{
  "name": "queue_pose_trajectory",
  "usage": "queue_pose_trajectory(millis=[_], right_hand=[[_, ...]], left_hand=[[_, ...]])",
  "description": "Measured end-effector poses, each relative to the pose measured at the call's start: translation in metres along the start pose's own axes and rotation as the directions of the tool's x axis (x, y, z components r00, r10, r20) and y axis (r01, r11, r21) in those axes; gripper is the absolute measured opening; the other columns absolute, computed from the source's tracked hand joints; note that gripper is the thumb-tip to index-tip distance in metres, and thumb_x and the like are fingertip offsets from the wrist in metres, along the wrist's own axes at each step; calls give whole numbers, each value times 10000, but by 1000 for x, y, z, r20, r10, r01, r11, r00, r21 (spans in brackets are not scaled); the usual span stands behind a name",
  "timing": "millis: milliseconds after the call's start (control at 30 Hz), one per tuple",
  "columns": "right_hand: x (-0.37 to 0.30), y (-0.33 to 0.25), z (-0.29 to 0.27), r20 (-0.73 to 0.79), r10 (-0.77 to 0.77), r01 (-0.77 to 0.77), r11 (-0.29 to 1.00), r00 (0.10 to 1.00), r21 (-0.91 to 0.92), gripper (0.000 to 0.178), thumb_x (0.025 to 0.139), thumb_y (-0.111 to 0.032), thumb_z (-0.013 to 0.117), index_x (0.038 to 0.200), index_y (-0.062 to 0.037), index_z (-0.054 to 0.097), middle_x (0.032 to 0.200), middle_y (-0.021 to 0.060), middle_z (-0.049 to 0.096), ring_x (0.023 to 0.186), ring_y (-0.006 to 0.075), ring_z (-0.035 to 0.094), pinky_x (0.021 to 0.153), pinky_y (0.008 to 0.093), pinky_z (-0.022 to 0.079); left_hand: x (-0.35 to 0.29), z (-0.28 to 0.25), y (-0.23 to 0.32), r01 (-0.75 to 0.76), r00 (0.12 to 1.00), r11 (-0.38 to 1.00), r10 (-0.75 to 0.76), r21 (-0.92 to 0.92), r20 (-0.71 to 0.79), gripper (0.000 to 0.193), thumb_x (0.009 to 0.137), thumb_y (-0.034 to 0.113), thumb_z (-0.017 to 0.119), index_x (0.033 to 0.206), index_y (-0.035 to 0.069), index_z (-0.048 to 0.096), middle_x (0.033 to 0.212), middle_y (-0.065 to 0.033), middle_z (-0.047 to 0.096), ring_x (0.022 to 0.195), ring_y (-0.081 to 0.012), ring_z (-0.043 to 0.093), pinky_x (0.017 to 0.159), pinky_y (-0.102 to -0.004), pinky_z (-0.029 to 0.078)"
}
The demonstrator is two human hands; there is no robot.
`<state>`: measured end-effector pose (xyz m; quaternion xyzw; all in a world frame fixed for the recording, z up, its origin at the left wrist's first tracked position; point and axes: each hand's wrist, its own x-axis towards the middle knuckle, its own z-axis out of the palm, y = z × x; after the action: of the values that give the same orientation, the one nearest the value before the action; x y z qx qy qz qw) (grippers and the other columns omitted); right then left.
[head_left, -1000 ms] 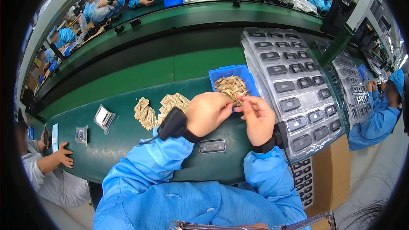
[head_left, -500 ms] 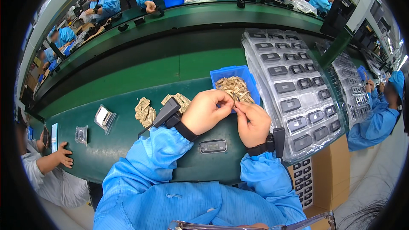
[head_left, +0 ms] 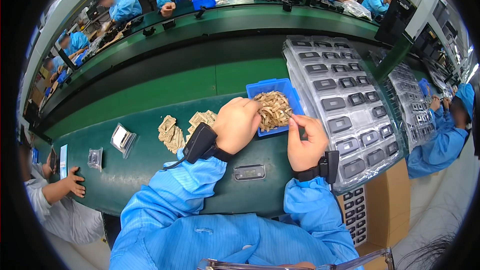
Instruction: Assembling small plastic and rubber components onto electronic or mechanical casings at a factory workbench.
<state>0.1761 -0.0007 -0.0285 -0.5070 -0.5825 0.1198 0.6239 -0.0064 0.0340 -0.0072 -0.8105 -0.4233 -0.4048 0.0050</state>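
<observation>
A blue bin [head_left: 296, 101] full of small tan strip-like pieces [head_left: 274, 112] stands on the green bench in front of me. My left hand [head_left: 237, 126] is at the bin's left side, fingers curled together; whatever lies between their tips is hidden. At the bin's near right corner, my right hand [head_left: 307, 142] pinches thumb and forefinger together over the pieces, on something too small to make out. A flat dark-grey rectangular plastic part [head_left: 250, 172] lies on the bench between my forearms. Left of my left hand are two piles of tan strips [head_left: 170, 134], the nearer one partly covered by it.
Stacked clear trays [head_left: 327, 87] of dark plastic parts stand right of the bin. An open cardboard box [head_left: 395, 205] is below them. Bagged items [head_left: 122, 139] lie at left, near another person's hand [head_left: 75, 182]. Co-workers in blue sit across a raised green ledge [head_left: 210, 27].
My hands, together over the bin's near edge before, have moved apart: the left toward the left, the right slightly rightward. More of the bin's pieces now shows.
</observation>
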Motion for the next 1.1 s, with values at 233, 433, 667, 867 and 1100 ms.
queue_pose_trajectory(millis=[233, 433, 667, 867, 1100], right_hand=[[-7, -11, -6, 168, -298, 309, 950, 940, -41, 184, 712, -15, 797, 875, -77, 736, 986, 75, 718, 972, 290, 613, 861, 388, 482], [-36, -14, -28, 647, -64, -229, 905, 760, 359, 289, 723, -15, 836, 1000, -49, 760, 1200, 171, 683, 1088, 281, 673, 905, 347, 540], [-53, -18, -24, 743, -68, -317, 876, 666, 364, 212, 743, 42, 806, 946, -1, 760, 1173, 176, 691, 1026, 249, 696, 893, 348, 554], [-58, -11, -20, 831, 111, -624, 716, 545, 313, 210, 761, 145, 746, 938, 37, 710, 1270, 205, 597, 1104, 209, 613, 968, 319, 491], [-60, -12, -13, 821, 173, -629, 731, 545, 264, 236, 740, 158, 747, 928, 25, 693, 1196, 178, 616, 1086, 210, 615, 958, 321, 494]], left_hand=[[-5, -27, 17, -78, 983, 966, 115, -246, 141, 223, 775, 59, 754, 997, 45, 737, 950, -131, 733, 818, -295, 708, 737, -366, 561], [-52, -67, 17, -34, 979, 897, 119, -440, 167, 246, 752, 0, 768, 990, 62, 752, 1027, -103, 749, 867, -264, 725, 733, -344, 573], [-99, -65, 11, 122, 971, 814, 20, -568, 238, 270, 733, -29, 756, 991, 54, 751, 1042, -101, 746, 880, -263, 720, 745, -347, 574], [-114, -55, 0, 183, 971, 788, -50, -588, 236, 303, 735, -20, 747, 1019, 83, 759, 1076, -69, 743, 900, -251, 711, 758, -344, 566], [-119, -45, -5, 272, 944, 764, -94, -585, 317, 340, 769, 4, 721, 1097, 87, 737, 1111, -79, 730, 944, -271, 695, 820, -364, 556]])
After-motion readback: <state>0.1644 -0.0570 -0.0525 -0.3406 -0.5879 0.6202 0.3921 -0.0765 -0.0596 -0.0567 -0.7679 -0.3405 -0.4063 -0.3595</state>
